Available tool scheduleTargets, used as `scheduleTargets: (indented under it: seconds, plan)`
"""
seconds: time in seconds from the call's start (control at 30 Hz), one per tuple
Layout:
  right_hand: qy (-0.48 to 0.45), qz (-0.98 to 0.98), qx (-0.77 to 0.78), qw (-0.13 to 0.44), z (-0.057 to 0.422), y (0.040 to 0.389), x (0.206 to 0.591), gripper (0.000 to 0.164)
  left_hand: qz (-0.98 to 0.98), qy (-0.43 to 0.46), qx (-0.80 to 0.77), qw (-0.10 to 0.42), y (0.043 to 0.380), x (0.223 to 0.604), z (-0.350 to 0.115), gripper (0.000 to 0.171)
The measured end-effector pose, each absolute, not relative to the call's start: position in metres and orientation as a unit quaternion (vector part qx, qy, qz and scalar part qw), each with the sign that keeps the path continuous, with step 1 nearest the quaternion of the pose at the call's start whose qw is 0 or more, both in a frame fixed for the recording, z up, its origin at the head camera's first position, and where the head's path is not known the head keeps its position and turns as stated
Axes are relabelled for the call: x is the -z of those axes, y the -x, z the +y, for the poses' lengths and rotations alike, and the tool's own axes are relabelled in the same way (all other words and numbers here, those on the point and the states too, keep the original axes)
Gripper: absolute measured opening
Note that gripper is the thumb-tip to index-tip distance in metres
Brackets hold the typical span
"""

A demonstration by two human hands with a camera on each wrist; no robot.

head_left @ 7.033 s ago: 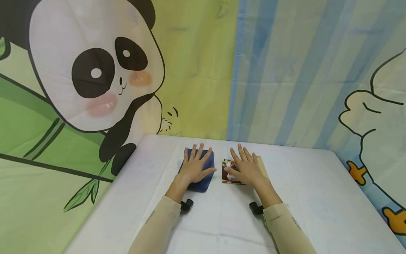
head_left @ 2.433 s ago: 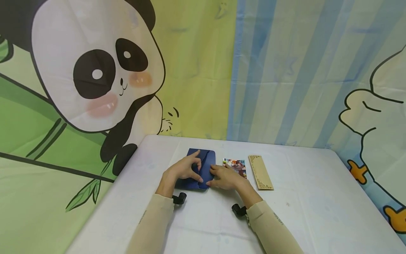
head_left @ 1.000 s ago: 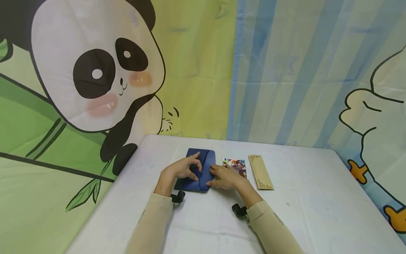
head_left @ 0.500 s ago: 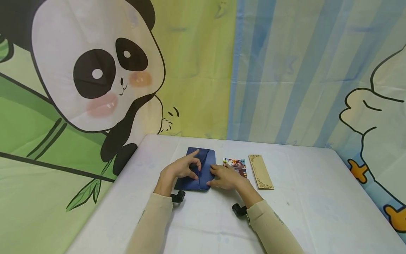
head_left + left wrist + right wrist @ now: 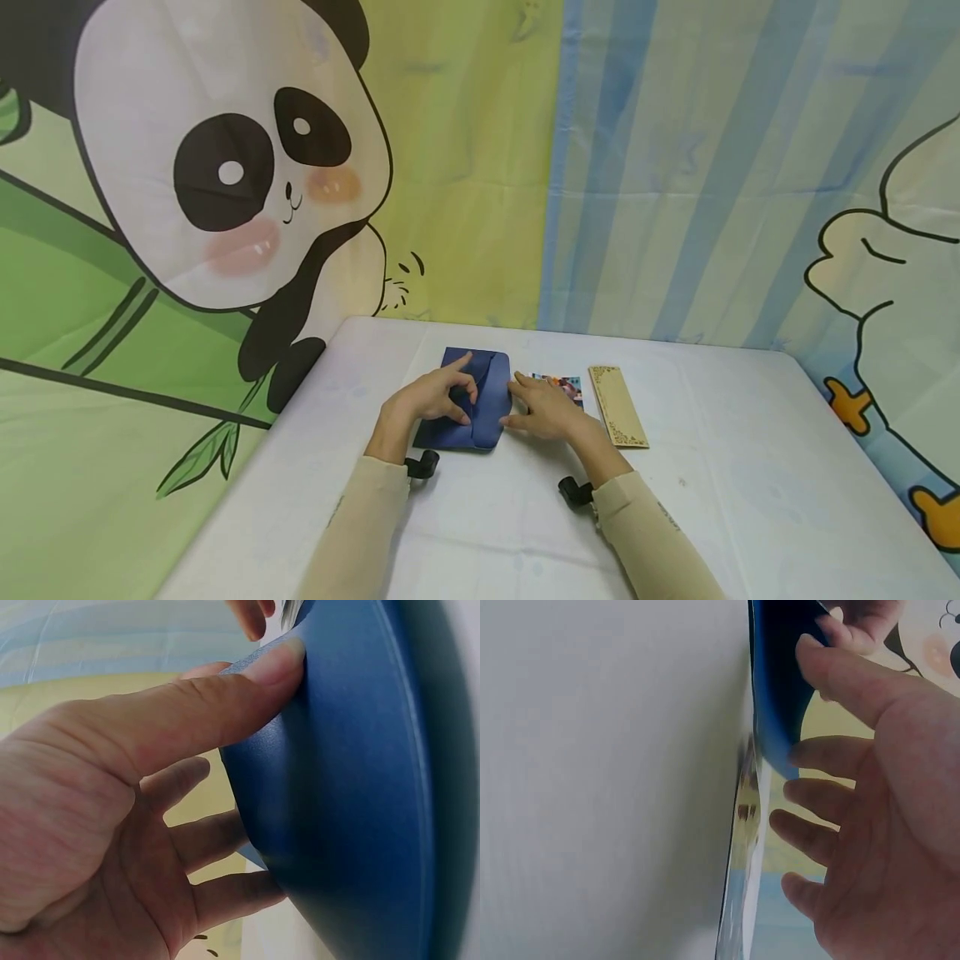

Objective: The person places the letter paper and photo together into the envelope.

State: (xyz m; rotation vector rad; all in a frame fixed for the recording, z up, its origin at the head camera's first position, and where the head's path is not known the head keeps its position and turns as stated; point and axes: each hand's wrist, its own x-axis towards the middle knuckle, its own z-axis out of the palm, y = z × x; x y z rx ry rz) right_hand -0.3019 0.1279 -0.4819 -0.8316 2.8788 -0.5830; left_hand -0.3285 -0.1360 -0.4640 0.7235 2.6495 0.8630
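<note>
As the blue envelope lies between the two sets of fingers, with what looks like its flap folded out towards the right hand, we seem to be at the mouth-opening stage. Left hand is right on it: thumb resting on the paper, fingers in a loose, roomy arc beyond, and whether they truly pinch anything I can't tell. Right fingers are relaxed and parted, holding nothing, thumb and index at the flap's outer edge or just beside it; contact is too close to call! Next move, I'd judge, wants that left thumb steady so the mouth can gape, and the right fingers clear of the flap. Below those right fingers, partly hidden, a photo; farther from the fingertips on that side, a beige strip of card. All of it sits on the white table. Over to the wrists! Left's camera shows the paper bowed up by the thumb, which the head view leaves almost flat. Right's camera peeks into a dark hollow beside the right thumb, but only the head view clearly gives us that strip.
</note>
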Motion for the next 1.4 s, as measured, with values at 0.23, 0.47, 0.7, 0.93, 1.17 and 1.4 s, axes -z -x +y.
scheduleTargets:
  seconds: [0.23, 0.47, 0.7, 0.93, 1.17, 1.4]
  plan:
    - [0.249, 0.95, 0.183, 0.046, 0.142, 0.306, 0.482, 0.076, 0.911, -0.249, -0.301, 0.134, 0.328, 0.465, -0.135, 0.029]
    - [0.23, 0.953, 0.189, 0.052, 0.155, 0.31, 0.482, 0.081, 0.909, -0.249, -0.304, 0.136, 0.328, 0.465, -0.136, 0.029]
    - [0.204, 0.961, 0.18, 0.045, 0.167, 0.314, 0.486, 0.085, 0.905, -0.256, -0.311, 0.138, 0.329, 0.465, -0.136, 0.03]
    - [0.166, 0.968, 0.18, 0.055, 0.175, 0.315, 0.487, 0.085, 0.906, -0.258, -0.306, 0.137, 0.329, 0.465, -0.136, 0.031]
    - [0.132, 0.977, 0.158, 0.063, 0.181, 0.314, 0.486, 0.099, 0.906, -0.258, -0.307, 0.137, 0.329, 0.465, -0.136, 0.031]
    - [0.122, 0.979, 0.155, 0.041, 0.183, 0.311, 0.484, 0.106, 0.905, -0.256, -0.309, 0.14, 0.328, 0.464, -0.136, 0.029]
